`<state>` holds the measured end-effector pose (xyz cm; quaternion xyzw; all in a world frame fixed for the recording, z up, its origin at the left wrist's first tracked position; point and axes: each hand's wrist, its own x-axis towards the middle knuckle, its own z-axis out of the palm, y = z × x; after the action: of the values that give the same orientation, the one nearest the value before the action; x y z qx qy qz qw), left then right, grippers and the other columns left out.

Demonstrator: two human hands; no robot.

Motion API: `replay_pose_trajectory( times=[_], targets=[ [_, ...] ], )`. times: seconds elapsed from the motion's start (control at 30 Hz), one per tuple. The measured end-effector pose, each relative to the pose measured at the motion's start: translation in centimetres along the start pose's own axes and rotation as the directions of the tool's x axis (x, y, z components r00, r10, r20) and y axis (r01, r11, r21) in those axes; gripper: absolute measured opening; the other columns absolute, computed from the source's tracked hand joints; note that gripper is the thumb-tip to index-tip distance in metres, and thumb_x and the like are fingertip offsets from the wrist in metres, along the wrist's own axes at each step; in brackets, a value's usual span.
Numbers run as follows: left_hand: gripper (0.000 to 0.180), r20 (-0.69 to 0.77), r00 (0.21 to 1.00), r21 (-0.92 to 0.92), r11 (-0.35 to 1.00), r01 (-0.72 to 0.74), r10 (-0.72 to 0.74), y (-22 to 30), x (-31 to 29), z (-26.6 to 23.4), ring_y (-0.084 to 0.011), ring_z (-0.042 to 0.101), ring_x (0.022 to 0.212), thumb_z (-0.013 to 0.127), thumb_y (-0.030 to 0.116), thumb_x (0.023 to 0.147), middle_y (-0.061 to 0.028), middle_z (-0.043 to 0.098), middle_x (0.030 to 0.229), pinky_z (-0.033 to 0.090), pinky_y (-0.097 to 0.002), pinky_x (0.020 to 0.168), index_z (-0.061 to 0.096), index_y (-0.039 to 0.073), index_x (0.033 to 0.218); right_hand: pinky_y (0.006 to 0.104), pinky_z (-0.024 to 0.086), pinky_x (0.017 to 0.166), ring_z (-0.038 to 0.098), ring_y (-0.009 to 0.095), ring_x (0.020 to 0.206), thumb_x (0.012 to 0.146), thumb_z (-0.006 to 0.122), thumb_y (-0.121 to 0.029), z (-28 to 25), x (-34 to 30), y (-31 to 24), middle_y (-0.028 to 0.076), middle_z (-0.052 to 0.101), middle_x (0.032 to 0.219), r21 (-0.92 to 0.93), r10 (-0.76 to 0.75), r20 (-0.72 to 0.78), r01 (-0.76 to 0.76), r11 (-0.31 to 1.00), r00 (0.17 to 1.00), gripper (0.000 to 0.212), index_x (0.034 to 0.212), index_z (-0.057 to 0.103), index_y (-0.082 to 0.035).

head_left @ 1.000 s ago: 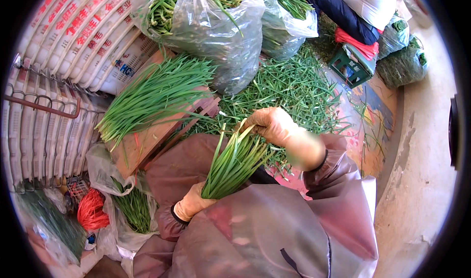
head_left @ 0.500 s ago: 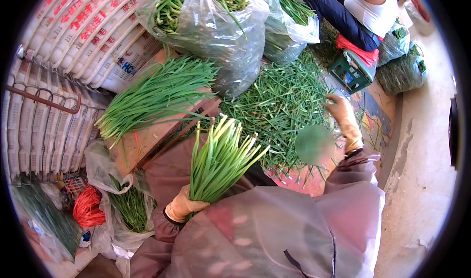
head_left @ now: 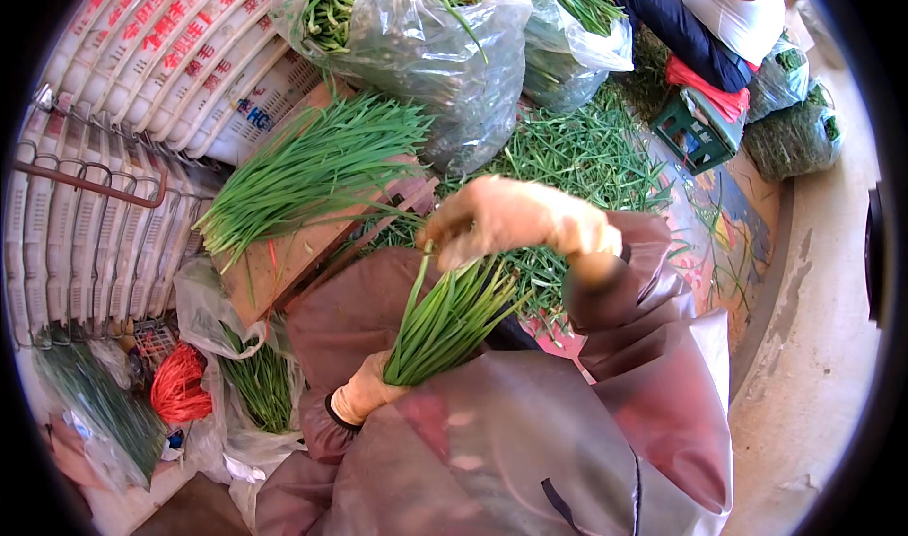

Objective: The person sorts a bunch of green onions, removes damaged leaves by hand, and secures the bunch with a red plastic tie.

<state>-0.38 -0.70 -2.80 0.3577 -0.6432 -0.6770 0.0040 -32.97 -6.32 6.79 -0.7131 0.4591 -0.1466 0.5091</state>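
Observation:
My left hand (head_left: 364, 389), in a tan glove, is wrapped round a bunch of garlic chives (head_left: 449, 323) above my lap. The stem ends point up and away from me. Curled over those ends is my gloved right hand (head_left: 482, 222), slightly blurred, its fingers closed at the tips of the stems; it hides most of the pale ends. Another pile of garlic chives (head_left: 317, 172) lies on a wooden board (head_left: 255, 276) to the left, tips toward the back.
Cut green trimmings (head_left: 586, 167) cover the floor ahead. Large clear bags of greens (head_left: 440, 72) stand behind the board. White plastic baskets (head_left: 95, 233) rise at the left, above a bundle of red twine (head_left: 182, 385). A person (head_left: 724, 11) sits on a green crate (head_left: 695, 134).
My right hand has swung in from the right, over the trimmings, to the stem ends of the bunch. The left hand keeps its hold. The view has shifted slightly.

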Motion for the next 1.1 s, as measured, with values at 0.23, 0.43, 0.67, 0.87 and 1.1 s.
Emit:
replay_pose_trajectory(
  times=[0.23, 0.43, 0.67, 0.87, 1.1],
  targets=[
    [0.043, -0.025, 1.0, -0.018, 1.0, -0.003, 0.003, 0.4, 0.1, 0.3, -0.0089, 0.057, 0.095, 0.068, 0.002, 0.075, -0.0033, 0.066, 0.106, 0.047, -0.0244, 0.085, 0.059, -0.001, 0.117, 0.0321, 0.051, 0.069, 0.066, 0.02, 0.071, 0.081, 0.063, -0.013, -0.4, -1.8, 2.5, 0.008, 0.07, 0.079, -0.225, 0.286, -0.599, -0.5, 0.836, 0.748, 0.016, 0.095, 0.069, -0.006],
    [0.045, -0.203, 0.97, -0.253, 0.965, 0.076, -0.13, 3.3, 0.1, 1.0, -0.0099, 0.059, 0.089, 0.073, 0.003, 0.069, -0.004, 0.067, 0.099, 0.049, -0.0266, 0.081, 0.06, 0.001, 0.112, 0.03, 0.051, 0.066, 0.066, 0.016, 0.068, 0.09, 0.063, -0.024, 1.9, -4.8, 2.7, 0.01, 0.069, 0.073, 0.419, 0.376, -0.625, -0.113, 0.901, 0.684, 0.023, 0.093, 0.068, -0.001],
    [0.048, -0.229, 0.963, -0.182, 0.978, 0.097, -0.139, 3.9, 0.3, 0.6, -0.0099, 0.059, 0.089, 0.076, 0.005, 0.067, -0.0039, 0.067, 0.1, 0.049, -0.0273, 0.082, 0.059, 0.0, 0.111, 0.028, 0.049, 0.058, 0.061, 0.012, 0.059, 0.092, 0.06, -0.02, 8.9, 1.1, 0.9, 0.007, 0.066, 0.068, 0.6, 0.345, -0.372, -0.06, 0.798, 0.862, 0.022, 0.086, 0.065, 0.0],
    [0.054, -0.107, 0.991, -0.334, 0.942, 0.04, -0.08, 0.6, -0.2, 0.0, -0.0092, 0.057, 0.097, 0.078, 0.005, 0.07, -0.0041, 0.065, 0.108, 0.046, -0.026, 0.087, 0.057, -0.002, 0.119, 0.0373, 0.053, 0.062, 0.067, 0.027, 0.07, 0.087, 0.058, -0.021, 6.9, -0.3, 1.3, 0.01, 0.068, 0.074, 0.024, 0.17, -0.373, -0.174, 0.985, 0.912, 0.015, 0.086, 0.067, -0.009],
    [0.048, -0.112, 0.992, -0.338, 0.941, 0.021, -0.062, 0.2, -1.2, -0.4, -0.0104, 0.059, 0.088, 0.074, 0.003, 0.071, -0.0047, 0.066, 0.1, 0.048, -0.026, 0.079, 0.058, -0.001, 0.116, 0.0361, 0.052, 0.075, 0.067, 0.029, 0.082, 0.07, 0.072, -0.021, -2.7, -7.3, 8.7, 0.011, 0.069, 0.092, -0.081, 0.39, -0.776, -0.691, 0.718, 0.496, 0.03, 0.098, 0.069, -0.013]
  ],
)
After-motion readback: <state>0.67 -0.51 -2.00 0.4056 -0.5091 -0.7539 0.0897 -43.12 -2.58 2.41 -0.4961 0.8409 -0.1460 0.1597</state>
